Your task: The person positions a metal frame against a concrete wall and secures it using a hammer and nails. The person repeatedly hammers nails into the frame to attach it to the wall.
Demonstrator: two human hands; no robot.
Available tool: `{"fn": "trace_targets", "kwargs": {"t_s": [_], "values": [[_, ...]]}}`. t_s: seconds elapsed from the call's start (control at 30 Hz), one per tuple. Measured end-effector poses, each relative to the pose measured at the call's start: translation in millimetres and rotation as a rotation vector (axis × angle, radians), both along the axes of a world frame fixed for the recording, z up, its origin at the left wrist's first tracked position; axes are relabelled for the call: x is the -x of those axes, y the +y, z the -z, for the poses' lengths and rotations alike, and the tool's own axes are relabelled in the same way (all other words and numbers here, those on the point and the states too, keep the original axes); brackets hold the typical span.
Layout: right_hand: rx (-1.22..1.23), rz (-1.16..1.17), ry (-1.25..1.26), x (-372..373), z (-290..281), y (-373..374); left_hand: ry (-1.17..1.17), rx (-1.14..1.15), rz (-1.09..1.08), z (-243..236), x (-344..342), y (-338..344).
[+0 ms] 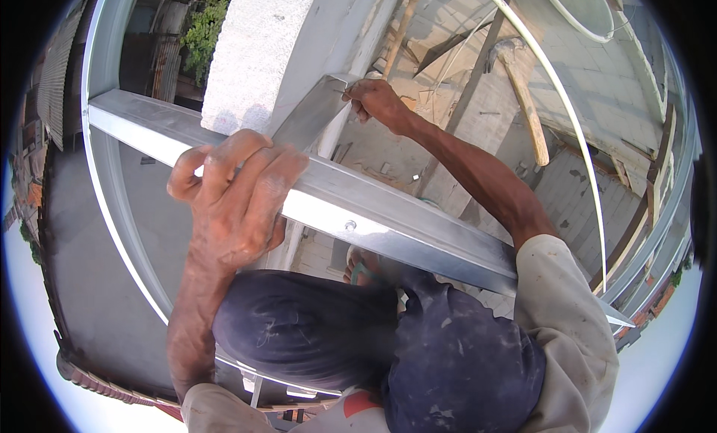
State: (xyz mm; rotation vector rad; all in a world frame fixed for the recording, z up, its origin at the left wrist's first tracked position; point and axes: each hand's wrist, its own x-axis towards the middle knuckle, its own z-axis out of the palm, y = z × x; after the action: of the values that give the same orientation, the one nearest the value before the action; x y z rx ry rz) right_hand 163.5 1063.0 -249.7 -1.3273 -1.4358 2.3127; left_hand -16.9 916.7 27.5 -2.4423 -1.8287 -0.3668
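Observation:
A long silvery metal beam (373,198) with a channel profile crosses in front of me, with a screw head (350,225) on its near face. My left hand (243,190) is closed over this beam, fingers bent across its top. Beyond it, a short metal channel piece (310,115) runs from the beam along the side of a pale block wall. My right hand (379,104) is closed in a pinch at the far end of that short piece. Whatever the fingertips pinch there is too small to make out.
The rough white block wall (254,52) rises beside my left hand. On a wooden board at the right lies a hammer (526,108). A pale hose (571,97) curves past it. My dark-trousered knees (463,351) are below the beam, with a sandalled foot (362,267) between. A grey roof (97,231) spreads left.

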Motion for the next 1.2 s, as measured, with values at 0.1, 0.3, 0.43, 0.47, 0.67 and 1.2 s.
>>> {"fn": "trace_targets", "kwargs": {"t_s": [0.1, 0.3, 0.43, 0.47, 0.67, 1.2], "values": [[0.035, -0.011, -0.001, 1, -3, 3, -0.009, -0.016, -0.019, -1, -1, -1], [0.032, -0.102, -0.090, -12, 0, 9, 0.019, -0.017, -0.027, 1, 1, -3], [-0.600, -0.369, -0.317, -57, -48, 17, -0.014, -0.070, 0.030, 10, 9, -5], [-0.788, -0.374, -0.341, -77, -58, 24, -0.029, -0.070, 0.029, 10, 7, -3], [-1.476, -0.261, -0.698, -196, -88, 73, -0.022, -0.064, 0.001, 8, 3, -3], [-0.989, -0.223, -1.093, -259, -95, 100, 0.014, -0.079, 0.005, 8, 5, 0]]}}
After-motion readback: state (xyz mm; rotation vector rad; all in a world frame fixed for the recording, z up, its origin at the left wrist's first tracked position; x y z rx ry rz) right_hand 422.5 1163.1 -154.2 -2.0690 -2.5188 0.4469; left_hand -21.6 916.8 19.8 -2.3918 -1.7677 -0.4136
